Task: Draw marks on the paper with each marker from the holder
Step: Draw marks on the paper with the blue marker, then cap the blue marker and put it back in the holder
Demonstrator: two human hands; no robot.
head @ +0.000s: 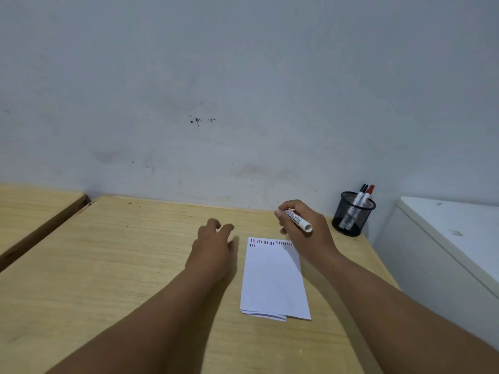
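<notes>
A folded white paper [274, 282] lies on the wooden table [121, 265], with short red, blue and black marks along its top edge. My right hand [302, 233] hovers over the paper's top right corner and grips a white marker [298, 220]; its blunt end points right and its tip is hidden in my fingers. My left hand [213, 244] rests just left of the paper, fingers loosely apart and holding nothing. A black mesh holder [352, 214] stands at the back right with a black-capped marker [361, 194] and a red-capped marker [368, 194] in it.
A pale wall [243, 90] rises right behind the table. A white cabinet [453, 238] stands to the right of the table. A second wooden surface [35, 209] sits at the left, apart from the table by a gap.
</notes>
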